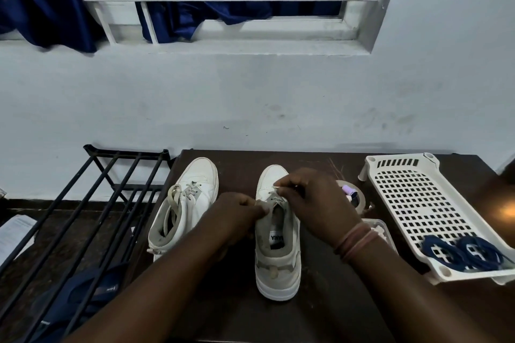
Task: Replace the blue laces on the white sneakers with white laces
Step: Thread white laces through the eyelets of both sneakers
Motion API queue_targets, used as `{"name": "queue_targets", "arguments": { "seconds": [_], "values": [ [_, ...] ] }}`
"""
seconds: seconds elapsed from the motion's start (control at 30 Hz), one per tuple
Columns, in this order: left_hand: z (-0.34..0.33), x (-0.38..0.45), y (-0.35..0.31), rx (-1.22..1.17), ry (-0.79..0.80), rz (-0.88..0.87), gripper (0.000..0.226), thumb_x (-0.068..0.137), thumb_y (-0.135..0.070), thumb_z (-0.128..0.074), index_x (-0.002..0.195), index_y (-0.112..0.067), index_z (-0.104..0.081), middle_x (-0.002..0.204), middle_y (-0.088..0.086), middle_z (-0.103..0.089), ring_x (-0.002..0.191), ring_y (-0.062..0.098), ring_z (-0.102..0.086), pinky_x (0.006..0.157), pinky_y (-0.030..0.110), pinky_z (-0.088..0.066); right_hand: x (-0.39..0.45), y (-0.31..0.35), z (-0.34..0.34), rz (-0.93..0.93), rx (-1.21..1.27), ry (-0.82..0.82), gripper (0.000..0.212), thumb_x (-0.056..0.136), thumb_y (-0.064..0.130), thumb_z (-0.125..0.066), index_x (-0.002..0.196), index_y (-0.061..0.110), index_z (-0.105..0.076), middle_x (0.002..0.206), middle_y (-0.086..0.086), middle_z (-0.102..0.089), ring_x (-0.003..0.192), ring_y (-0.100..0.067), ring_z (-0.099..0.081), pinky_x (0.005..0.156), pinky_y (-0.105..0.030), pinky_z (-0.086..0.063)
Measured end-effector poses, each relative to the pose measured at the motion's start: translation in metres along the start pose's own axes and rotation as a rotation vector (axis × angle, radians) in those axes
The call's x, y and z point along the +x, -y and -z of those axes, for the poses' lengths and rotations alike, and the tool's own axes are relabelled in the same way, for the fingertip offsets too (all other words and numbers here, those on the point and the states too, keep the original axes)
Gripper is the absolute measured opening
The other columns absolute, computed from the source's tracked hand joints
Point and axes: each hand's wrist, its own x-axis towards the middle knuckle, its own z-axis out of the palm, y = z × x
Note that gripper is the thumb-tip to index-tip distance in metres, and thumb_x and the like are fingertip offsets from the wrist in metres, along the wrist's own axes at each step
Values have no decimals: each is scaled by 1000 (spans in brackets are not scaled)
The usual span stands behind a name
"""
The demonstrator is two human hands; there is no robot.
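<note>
On the dark wooden table (pixel 320 315), with coiled blue laces (pixel 462 255) already in the white perforated plastic tray (pixel 412 198), the right-hand white sneaker (pixel 277 259) is apparently being relaced: the left hand (pixel 237 211) pinches its eyelet edge, the right hand (pixel 309 200) pinches the white lace (pixel 276 189), likely needing threading through the next eyelet.

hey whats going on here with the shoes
A person is lacing the right-hand white sneaker on a dark table. The right hand pinches a white lace near the lower eyelets, while the left hand holds the shoe's collar. The other sneaker already carries a light lace. Two coiled blue laces lie in the white basket.
</note>
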Motion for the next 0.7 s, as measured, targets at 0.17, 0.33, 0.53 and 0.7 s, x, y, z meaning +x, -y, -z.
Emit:
{"name": "queue_targets", "arguments": {
  "seconds": [0.17, 0.33, 0.53, 0.7],
  "values": [
    [-1, 9, 10, -272, 58, 178, 22, 101, -12, -60, 111, 4, -71, 108, 27, -73, 104, 44, -69, 92, 52, -56, -7, 2, -16, -41, -139, 99, 16, 85, 20, -66, 90, 25, -81, 89, 5, -76, 85, -11, -67, 77, -25, -48],
    [-3, 11, 12, -457, 80, 316, 25, 101, -7, -56, 122, 1, -65, 120, 22, -71, 96, 28, -68, 64, 33, -59, -7, 1, -18, -131, -209, 84, 13, 79, 20, -67, 79, 25, -79, 76, 5, -74, 75, -11, -65, 66, -21, -42],
    [2, 8, 10, -464, 108, 284, 20, 99, -8, -59, 115, -2, -70, 103, 13, -78, 82, 20, -73, 59, 28, -58, -10, 0, -30, -85, -205, 83, 15, 81, 25, -59, 75, 21, -73, 73, 3, -69, 72, -12, -62, 68, -31, -51],
    [5, 4, 7, -404, 141, 204, 18, 98, -16, -64, 109, -5, -73, 105, 13, -78, 94, 26, -73, 81, 34, -62, -10, -2, -35, -38, -242, 103, 18, 84, 26, -58, 72, 19, -70, 75, 2, -61, 76, -18, -54, 70, -33, -44]
  ]
}}
